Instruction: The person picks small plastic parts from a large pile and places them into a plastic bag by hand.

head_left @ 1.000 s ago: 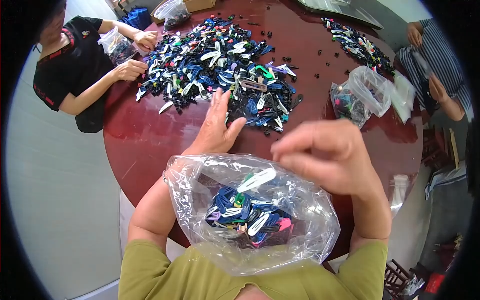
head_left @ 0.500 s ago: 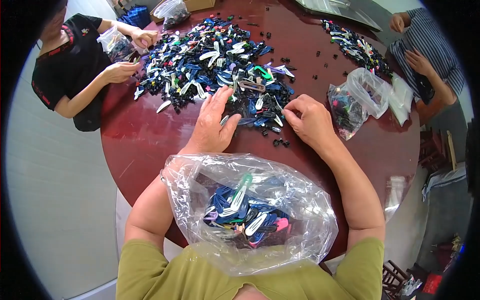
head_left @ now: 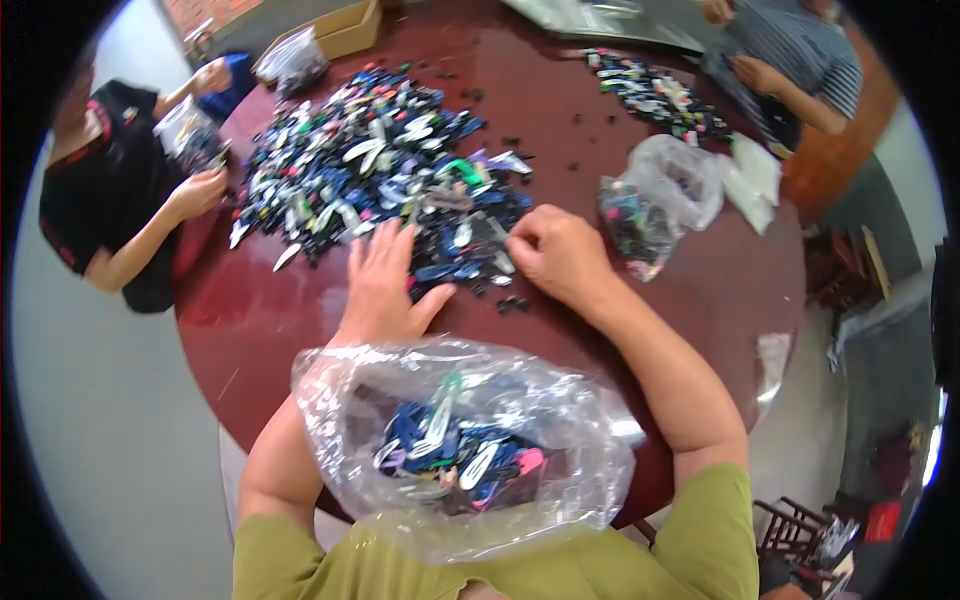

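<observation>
A large pile of mixed hair clips (head_left: 350,160), mostly blue, black and white, lies on the dark red round table (head_left: 270,350). At the pile's near edge my left hand (head_left: 385,285) rests with its fingers spread, holding nothing. My right hand (head_left: 565,255) is at the pile's right edge, thumb and forefinger pinched beside a pale clip; whether they grip anything is too small to tell. In front of my body an open clear plastic bag (head_left: 580,430) holds blue, white, black and pink clips (head_left: 480,465).
Right of the pile lie a clear bag of small pieces (head_left: 640,225), flat plastic bags (head_left: 750,185) and a smaller clip pile (head_left: 655,95). A cardboard box (head_left: 350,30) stands at the back left. One person (head_left: 110,190) sits left, another (head_left: 790,60) right.
The whole view has shifted and tilted. The person on the left has drawn their hands back from the pile, one now raised. My left hand's fingers are spread wider.
</observation>
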The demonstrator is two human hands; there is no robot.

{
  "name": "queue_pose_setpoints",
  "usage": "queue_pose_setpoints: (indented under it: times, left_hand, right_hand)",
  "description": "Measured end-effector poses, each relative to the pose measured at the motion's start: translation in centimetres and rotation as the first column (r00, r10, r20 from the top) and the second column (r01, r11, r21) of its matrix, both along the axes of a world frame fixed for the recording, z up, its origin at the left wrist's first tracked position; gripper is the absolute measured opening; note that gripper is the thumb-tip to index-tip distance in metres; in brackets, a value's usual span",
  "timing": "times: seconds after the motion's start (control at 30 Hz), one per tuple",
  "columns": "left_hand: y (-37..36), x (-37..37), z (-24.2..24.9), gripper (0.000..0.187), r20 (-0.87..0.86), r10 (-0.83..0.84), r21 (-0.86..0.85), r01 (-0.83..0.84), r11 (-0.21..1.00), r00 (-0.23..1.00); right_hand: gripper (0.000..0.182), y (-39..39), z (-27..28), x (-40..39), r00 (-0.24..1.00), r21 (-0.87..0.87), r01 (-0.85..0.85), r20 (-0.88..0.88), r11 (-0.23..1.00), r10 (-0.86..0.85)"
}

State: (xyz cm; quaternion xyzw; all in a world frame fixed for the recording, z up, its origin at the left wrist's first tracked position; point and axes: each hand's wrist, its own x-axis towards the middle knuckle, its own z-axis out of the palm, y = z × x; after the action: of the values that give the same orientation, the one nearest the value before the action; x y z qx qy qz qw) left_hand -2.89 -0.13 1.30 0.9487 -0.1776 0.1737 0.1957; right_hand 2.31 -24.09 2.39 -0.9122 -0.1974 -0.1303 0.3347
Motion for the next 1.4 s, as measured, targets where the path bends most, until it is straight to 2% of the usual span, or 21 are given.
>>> queue_pose_setpoints:
  times: [0.1, 0.13, 0.23, 0.33, 0.4, 0.43, 0.5, 0.57, 0.6, 0.73, 0.77, 0.8, 0.93, 1.03, 1.27, 1.4]
  left_hand:
    - [-0.3, -0.4, 0.5, 0.087, -0.053, 0.064, 0.083, -0.059, 0.995, 0.997]
    - [-0.3, -0.5, 0.8, 0.091, -0.131, 0.1, 0.115, -0.085, 0.99, 0.986]
    - [-0.5, -0.5, 1.1, 0.092, -0.223, 0.143, 0.124, -0.118, 0.985, 0.964]
    - [-0.4, -0.4, 1.1, 0.088, -0.21, 0.123, 0.098, -0.105, 0.99, 0.97]
    - [-0.1, -0.1, 0.9, 0.085, -0.173, 0.115, 0.082, -0.102, 0.991, 0.978]
    - [0.1, 0.0, 0.8, 0.085, -0.16, 0.115, 0.074, -0.105, 0.992, 0.98]
    - [0.7, 0.5, 0.2, 0.085, -0.139, 0.116, 0.061, -0.108, 0.992, 0.984]
    - [0.8, 0.7, -0.3, 0.083, -0.104, 0.113, 0.038, -0.11, 0.993, 0.988]
    - [0.7, 0.6, 0.0, 0.082, -0.106, 0.117, 0.042, -0.113, 0.993, 0.987]
    - [0.7, 0.5, 0.1, 0.081, -0.131, 0.116, 0.039, -0.112, 0.993, 0.985]
    - [0.6, 0.5, 0.2, 0.081, -0.139, 0.116, 0.034, -0.113, 0.993, 0.983]
    - [0.6, 0.4, 0.3, 0.078, -0.149, 0.109, 0.025, -0.106, 0.994, 0.983]
    - [0.7, 0.6, -0.5, 0.07, -0.129, 0.028, 0.014, -0.026, 1.0, 0.991]
    - [0.6, 0.6, -0.4, 0.066, -0.11, -0.025, -0.016, 0.023, 1.0, 0.994]
    - [0.5, 0.3, -0.1, 0.058, -0.025, -0.078, -0.023, 0.077, 0.997, 0.997]
    - [0.5, 0.2, -0.1, 0.06, -0.018, -0.064, -0.005, 0.064, 0.998, 0.998]
  right_hand:
    - [0.016, -0.4, 1.1, -0.3, 0.999, 0.051, 0.021, -0.029, 0.998, -0.019]
    - [0.018, -0.7, 1.8, -0.5, 0.998, 0.027, 0.004, -0.07, 1.0, -0.002]
    - [0.02, -2.1, 2.8, -0.4, 0.965, -0.025, -0.097, -0.247, 0.995, 0.088]
    - [0.016, -2.3, 5.5, -1.8, 0.861, 0.277, -0.119, -0.449, 0.953, 0.238]
    - [0.01, -1.6, 8.1, -3.6, 0.743, 0.511, -0.081, -0.541, 0.856, 0.394]
    - [0.007, -1.3, 9.3, -4.9, 0.715, 0.616, -0.121, -0.49, 0.778, 0.499]
    - [0.006, -1.2, 11.0, -6.9, 0.638, 0.636, -0.28, -0.436, 0.719, 0.635]
    - [0.007, -0.7, 10.8, -7.9, 0.611, 0.579, -0.48, -0.318, 0.659, 0.725]
    - [0.009, -0.4, 10.6, -7.9, 0.635, 0.516, -0.596, -0.165, 0.615, 0.754]
    - [0.01, -0.1, 8.1, -5.6, 0.856, 0.456, -0.452, -0.019, 0.766, 0.516]
    - [0.013, -0.1, 7.5, -5.0, 0.897, 0.457, -0.261, -0.211, 0.85, 0.388]
    - [0.016, -0.1, 5.6, -3.8, 0.928, 0.342, -0.285, -0.137, 0.896, 0.347]
    - [0.033, 0.6, 0.6, -1.7, 0.961, -0.053, -0.251, 0.108, 0.967, 0.255]
    - [0.031, 1.2, 0.1, -1.6, 0.959, -0.145, -0.218, 0.15, 0.965, 0.239]
    - [0.02, 1.1, 0.1, -1.5, 0.941, -0.162, -0.191, 0.249, 0.968, 0.228]
    - [0.023, 1.0, 0.2, -1.6, 0.949, -0.105, -0.18, 0.242, 0.978, 0.201]
